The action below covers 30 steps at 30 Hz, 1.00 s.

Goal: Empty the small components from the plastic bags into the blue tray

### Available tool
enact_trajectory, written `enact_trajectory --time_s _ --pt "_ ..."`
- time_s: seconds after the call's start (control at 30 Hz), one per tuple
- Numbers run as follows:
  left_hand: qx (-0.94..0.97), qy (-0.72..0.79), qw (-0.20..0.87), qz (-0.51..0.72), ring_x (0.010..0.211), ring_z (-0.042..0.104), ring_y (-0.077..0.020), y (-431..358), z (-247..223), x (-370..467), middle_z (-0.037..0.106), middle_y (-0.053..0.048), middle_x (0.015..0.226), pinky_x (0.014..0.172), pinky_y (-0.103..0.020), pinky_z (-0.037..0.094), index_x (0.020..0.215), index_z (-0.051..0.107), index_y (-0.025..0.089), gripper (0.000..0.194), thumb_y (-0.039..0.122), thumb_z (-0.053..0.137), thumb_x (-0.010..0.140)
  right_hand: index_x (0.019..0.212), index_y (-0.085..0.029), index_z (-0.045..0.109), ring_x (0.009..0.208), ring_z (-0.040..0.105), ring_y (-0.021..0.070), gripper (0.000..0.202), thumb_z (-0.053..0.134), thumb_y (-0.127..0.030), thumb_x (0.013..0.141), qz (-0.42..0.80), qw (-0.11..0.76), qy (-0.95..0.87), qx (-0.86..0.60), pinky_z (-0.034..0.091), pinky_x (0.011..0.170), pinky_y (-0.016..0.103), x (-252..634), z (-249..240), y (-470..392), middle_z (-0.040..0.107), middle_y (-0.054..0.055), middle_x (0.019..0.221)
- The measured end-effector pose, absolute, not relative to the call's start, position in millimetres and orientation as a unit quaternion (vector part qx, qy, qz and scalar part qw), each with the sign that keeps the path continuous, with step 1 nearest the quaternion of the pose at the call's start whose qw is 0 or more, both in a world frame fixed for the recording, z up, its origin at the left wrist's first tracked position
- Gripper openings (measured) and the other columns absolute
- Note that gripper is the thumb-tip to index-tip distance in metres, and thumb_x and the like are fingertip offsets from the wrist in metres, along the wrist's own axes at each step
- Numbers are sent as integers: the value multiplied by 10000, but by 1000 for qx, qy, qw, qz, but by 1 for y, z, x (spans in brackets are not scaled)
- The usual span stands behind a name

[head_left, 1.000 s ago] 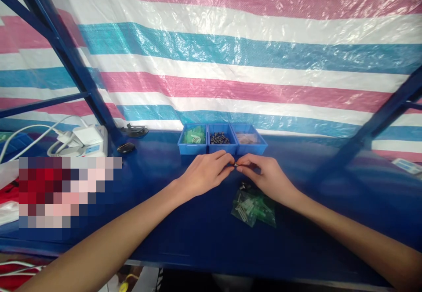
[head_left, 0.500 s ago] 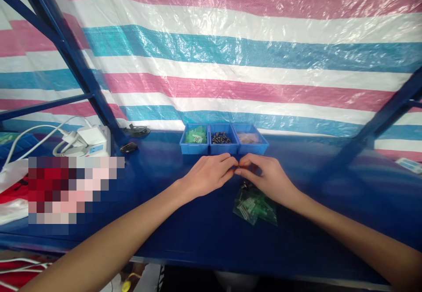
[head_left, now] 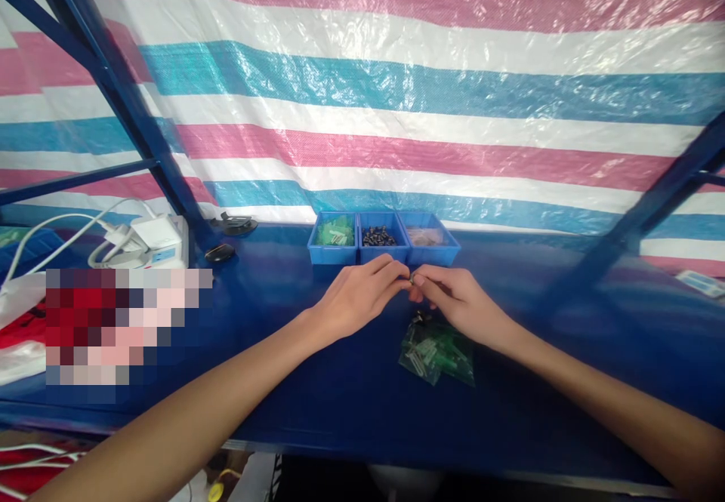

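My left hand [head_left: 365, 291] and my right hand [head_left: 458, 298] meet fingertip to fingertip above the blue table, just in front of the bins. Both are closed in a pinch around something tiny between them, too small to name. Below my right hand lies a clear plastic bag [head_left: 422, 355] with green and pale strip-like pieces inside. By its upper edge sits a small dark metallic piece [head_left: 420, 318]. Behind my hands stand three blue bins: a left bin [head_left: 334, 256] of green packets, a middle bin [head_left: 384, 256] of small dark metal parts, and a right bin [head_left: 433, 256] of clear packets.
At the left are a white power strip [head_left: 175, 249] with plugs and cables, a black computer mouse [head_left: 220, 252] and a black object [head_left: 236, 223]. A blurred-out patch covers something by a red and white bag [head_left: 20, 328]. Blue frame posts [head_left: 128, 109] stand before a striped tarp [head_left: 396, 94].
The fingers of my right hand have shifted their pinch, with the thumb now on top and more fingers curled beneath. My left hand has hardly moved. The bag and bins are unchanged.
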<state>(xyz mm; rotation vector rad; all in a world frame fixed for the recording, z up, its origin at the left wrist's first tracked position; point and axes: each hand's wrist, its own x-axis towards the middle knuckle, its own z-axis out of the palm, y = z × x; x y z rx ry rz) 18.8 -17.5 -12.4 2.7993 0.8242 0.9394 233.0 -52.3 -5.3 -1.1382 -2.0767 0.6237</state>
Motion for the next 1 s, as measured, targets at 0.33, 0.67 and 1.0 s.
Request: enact_trajectory --time_s 0.33,0.67,1.0 --pt "915 263 107 286 898 644 -149 -18 -11 20 659 -23 1076 764 -268 473 1131 561 215 250 325 339 1093 966 -209 620 840 646 199 187 484 -315 1039 31 284 -868 -406 468 734 311 240 -11 -46 693 52 921" --pt "882 349 36 315 831 644 -168 -6 -11 13 664 -24 975 700 -272 452 1073 573 195 206 293 392 1067 1032 -188 648 977 646 268 269 408 -308 1055 -111 284 -860 -409 488 845 392 230 10 -11 713 105 1014" --pt "915 335 26 223 771 616 -158 -3 -14 7 615 -39 999 638 -269 423 1023 649 194 239 349 468 1024 1265 -168 559 1007 618 289 305 440 -331 1036 -78 312 -859 -399 479 818 403 207 25 1 698 125 1069"
